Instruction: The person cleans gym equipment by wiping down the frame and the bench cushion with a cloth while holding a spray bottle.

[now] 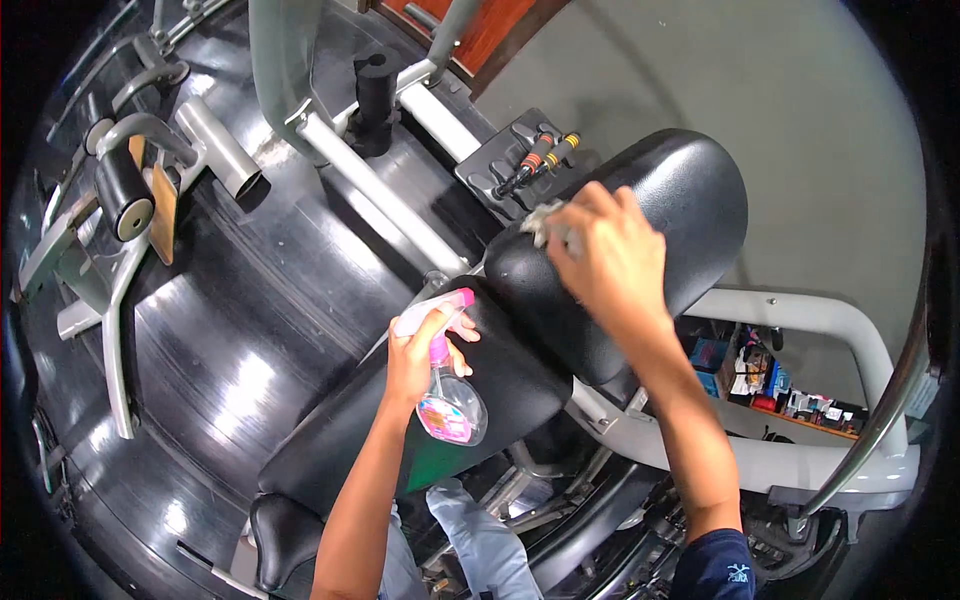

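Note:
My left hand (pixel 420 352) is wrapped around the neck of a clear plastic spray bottle (pixel 454 405) with a pink-and-white trigger head, above the black padded seat (pixel 517 375) of a gym bench. A crumpled pale cloth (pixel 541 223) is gripped in my right hand (pixel 611 251), against the near left part of the black padded backrest (pixel 690 187). Part of the cloth is hidden by my fingers.
Beyond the backrest, push-up handles (pixel 536 161) rest on a black moulded tray (pixel 480 169). A black foam roller (pixel 375 86) stands upright by the grey machine frame (pixel 382 202). Another machine's roller pad (pixel 124 195) is at left. A curved grey tube (pixel 795 304) runs at right.

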A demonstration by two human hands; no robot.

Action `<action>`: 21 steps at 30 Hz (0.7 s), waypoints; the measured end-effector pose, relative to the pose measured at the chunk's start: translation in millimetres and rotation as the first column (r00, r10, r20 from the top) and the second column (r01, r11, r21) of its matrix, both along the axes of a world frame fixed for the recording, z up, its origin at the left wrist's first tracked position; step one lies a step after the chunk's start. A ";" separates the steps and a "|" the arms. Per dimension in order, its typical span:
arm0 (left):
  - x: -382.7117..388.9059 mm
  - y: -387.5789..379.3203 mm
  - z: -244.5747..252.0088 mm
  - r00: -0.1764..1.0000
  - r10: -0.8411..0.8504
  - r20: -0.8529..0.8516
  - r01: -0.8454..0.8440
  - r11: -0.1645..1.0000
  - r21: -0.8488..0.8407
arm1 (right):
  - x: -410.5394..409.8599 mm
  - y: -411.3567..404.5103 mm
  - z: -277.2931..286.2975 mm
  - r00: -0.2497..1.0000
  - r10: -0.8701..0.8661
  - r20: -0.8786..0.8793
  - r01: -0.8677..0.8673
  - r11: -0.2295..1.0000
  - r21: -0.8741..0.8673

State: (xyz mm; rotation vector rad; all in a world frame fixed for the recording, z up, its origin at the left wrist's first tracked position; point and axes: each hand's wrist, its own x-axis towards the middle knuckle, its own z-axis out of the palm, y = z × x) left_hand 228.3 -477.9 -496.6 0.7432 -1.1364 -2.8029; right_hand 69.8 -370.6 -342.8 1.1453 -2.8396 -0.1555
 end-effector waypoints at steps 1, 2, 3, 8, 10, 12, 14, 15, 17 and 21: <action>-0.8 0.2 0.3 1.000 0.004 -0.004 -0.004 1.000 0.002 | -12.2 -2.5 2.4 1.000 -0.030 0.001 0.030 1.000 0.007; -1.9 0.9 1.7 1.000 0.009 -0.005 -0.009 1.000 0.007 | -19.4 -7.8 1.3 1.000 -0.024 -0.001 0.024 1.000 0.012; -0.7 -0.8 3.0 1.000 0.007 0.004 -0.007 1.000 0.002 | -23.3 -15.5 -4.3 0.999 0.027 0.037 -0.030 0.996 0.084; 0.9 0.7 -10.6 0.999 -0.021 -0.031 0.023 0.998 0.053 | -7.5 -70.6 -48.8 0.952 0.199 0.231 -0.291 0.817 0.498; 6.4 -6.9 -4.6 1.000 0.002 -0.019 -0.001 0.996 0.086 | 0.6 -95.5 -55.7 0.918 0.226 0.325 -0.377 0.750 0.543; 4.9 -5.3 -2.2 1.000 0.008 -0.028 -0.004 0.991 0.131 | 1.1 -101.0 -69.1 0.931 0.190 0.311 -0.357 0.644 0.677; 4.6 -4.4 -7.7 0.999 0.001 -0.050 0.006 0.991 0.130 | -7.0 -105.0 -73.7 0.959 0.108 0.260 -0.264 0.664 0.699; 4.5 -6.0 -8.9 0.998 -0.008 -0.062 0.015 0.993 0.114 | -10.3 -108.8 -75.3 0.976 0.028 0.216 -0.175 0.689 0.704; 2.5 -6.4 -5.0 0.999 -0.007 -0.053 0.012 0.995 0.102 | -13.2 -106.5 -74.5 0.975 0.005 0.223 -0.165 0.690 0.705; 8.1 -9.1 -13.0 0.995 0.005 -0.101 0.012 0.987 0.163 | 14.3 -82.1 -66.1 0.961 0.215 0.172 -0.273 0.655 0.705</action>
